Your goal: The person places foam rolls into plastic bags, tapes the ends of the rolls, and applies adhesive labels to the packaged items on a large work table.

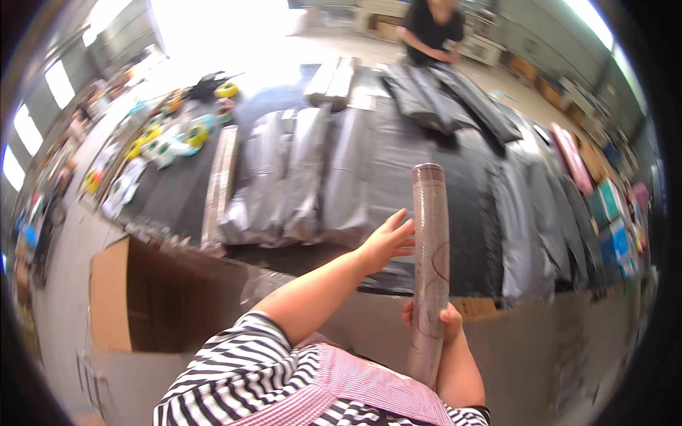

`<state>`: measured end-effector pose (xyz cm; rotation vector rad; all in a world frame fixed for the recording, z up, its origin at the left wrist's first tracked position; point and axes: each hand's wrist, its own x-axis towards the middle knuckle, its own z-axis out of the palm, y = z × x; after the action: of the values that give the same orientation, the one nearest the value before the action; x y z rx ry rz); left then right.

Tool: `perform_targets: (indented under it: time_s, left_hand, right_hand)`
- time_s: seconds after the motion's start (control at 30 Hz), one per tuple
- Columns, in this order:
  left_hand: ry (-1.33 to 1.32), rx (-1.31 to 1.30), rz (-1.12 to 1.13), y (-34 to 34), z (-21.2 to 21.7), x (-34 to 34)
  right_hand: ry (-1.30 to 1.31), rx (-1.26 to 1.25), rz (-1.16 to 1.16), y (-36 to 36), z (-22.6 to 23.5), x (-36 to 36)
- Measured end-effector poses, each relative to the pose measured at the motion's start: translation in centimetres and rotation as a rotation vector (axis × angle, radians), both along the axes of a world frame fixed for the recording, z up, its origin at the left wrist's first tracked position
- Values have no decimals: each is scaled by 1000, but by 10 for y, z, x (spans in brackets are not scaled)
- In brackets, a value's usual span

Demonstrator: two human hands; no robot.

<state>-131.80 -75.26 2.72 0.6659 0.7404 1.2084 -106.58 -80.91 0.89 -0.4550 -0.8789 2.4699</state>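
Observation:
A long brownish-pink roll of patterned sheet with a glossy surface stands nearly upright in front of me, its lower end close to my apron. Near its lower part my right hand is closed around it, with fingertips showing on the left side and the thumb on the right. My left hand reaches up beside the upper half, fingers spread, and the fingertips come close to the roll's left side. Whether they touch it I cannot tell. Behind it lies the dark table, with grey plastic-wrapped bundles to the left.
More grey bundles lie at the right and far side. A thin brown roll lies left, near yellow and white tape rolls. An open cardboard box stands at the near left. A person works across the table.

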Motion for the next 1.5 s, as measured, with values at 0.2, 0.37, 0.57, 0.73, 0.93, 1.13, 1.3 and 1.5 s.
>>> perform_targets:
  time_s: [0.2,0.37,0.57,0.73,0.93,1.13,1.3,1.5]
  left_hand:
    - [-232,225,679,-32,100,-140]
    - [-66,126,1019,-111,59,-215]
    - [16,282,996,-210,-7,-239]
    - [259,163,501,-255,-12,-184]
    - [9,-128,45,-143,-8,-45]
    - [98,-202,-141,-83,-96,-48]
    - [425,70,-302,-117,-85,-111]
    - [792,128,199,-120,32,-293]
  right_hand:
    - [-177,-32,342,-17,15,-74]
    - [-539,758,471,-22,51,-114]
    - [-986,1337,872,36,139,-171]
    - [-1162,1945,964,130,223,-216]
    - [-1452,2538,19,212,172,-196]
    - [-1506,1233,-158,100,8,-178]
    - [-1353,1201,-469,93,-22,-162]
    - [-1870,1506,-233,81,16,-203]
